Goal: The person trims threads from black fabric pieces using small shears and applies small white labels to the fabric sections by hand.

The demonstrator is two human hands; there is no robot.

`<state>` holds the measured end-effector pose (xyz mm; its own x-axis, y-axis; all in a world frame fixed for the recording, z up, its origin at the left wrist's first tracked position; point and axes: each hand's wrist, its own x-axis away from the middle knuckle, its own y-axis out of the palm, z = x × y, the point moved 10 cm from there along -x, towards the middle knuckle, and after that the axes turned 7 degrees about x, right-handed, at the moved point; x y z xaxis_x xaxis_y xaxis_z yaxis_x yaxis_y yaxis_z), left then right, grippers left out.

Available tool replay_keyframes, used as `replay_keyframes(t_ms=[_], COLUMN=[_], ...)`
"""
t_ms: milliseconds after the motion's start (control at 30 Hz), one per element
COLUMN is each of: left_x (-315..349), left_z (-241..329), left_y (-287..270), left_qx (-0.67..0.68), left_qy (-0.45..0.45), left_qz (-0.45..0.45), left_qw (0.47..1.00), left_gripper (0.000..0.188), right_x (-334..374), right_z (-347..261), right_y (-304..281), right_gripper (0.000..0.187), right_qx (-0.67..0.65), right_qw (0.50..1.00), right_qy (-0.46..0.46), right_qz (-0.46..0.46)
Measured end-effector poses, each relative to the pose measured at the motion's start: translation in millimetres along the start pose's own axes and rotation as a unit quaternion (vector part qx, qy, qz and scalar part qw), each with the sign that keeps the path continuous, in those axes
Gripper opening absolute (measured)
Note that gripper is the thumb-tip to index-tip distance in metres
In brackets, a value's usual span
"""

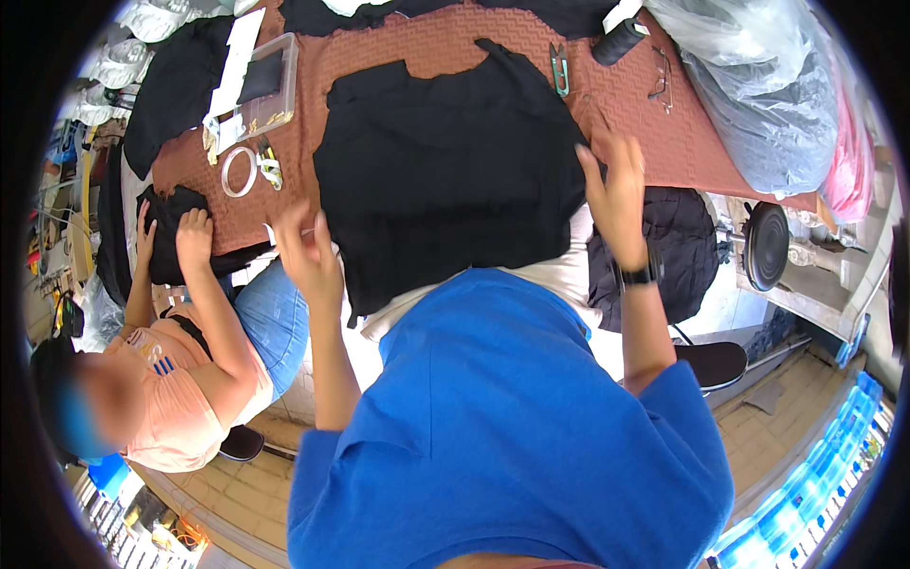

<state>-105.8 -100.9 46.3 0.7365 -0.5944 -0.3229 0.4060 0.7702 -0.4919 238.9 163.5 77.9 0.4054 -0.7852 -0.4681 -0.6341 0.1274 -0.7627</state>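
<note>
Co-worker's hands (180,232) on dark bundle (171,237) at table's (417,47) left edge. Left hand (308,251) raised, fingers loosely spread, holding nothing, beside black fabric piece (445,180) lying flat mid-table. Right hand (616,194) open, fingers touching fabric's right edge. Green snips (560,68), black thread spool (618,41) beyond.

A brown table (427,52) ran across the upper frame, bearing black cloth (445,180), snips (560,68), thread (618,41), glasses (662,81), a clear box (270,90) upper left
</note>
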Motion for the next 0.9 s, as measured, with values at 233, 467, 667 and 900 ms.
replay_keyframes(t_ms=[233, 467, 667, 900], left_x=[-166, -221, -184, -55], left_z=[-12, -45, 43, 107], left_y=[135, 170, 143, 154], left_qx=[-0.019, 0.067, 0.015, 0.348], left_qy=[0.089, -0.032, 0.073, -0.165], left_qz=[-0.152, -0.145, -0.08, -0.088], left_qw=[0.984, 0.987, 0.994, 0.919], left_gripper=[0.026, 0.015, 0.051, 0.051], right_x=[-131, -162, -173, -108], right_z=[0, 65, 16, -177], right_y=[169, 165, 119, 41], right_gripper=[0.024, 0.021, 0.031, 0.03], right_qx=[0.049, -0.039, -0.171, -0.584], right_qw=[0.99, 0.994, 0.977, 0.734], right_qy=[-0.118, 0.037, 0.06, -0.09], right_qz=[-0.067, -0.098, -0.108, -0.335])
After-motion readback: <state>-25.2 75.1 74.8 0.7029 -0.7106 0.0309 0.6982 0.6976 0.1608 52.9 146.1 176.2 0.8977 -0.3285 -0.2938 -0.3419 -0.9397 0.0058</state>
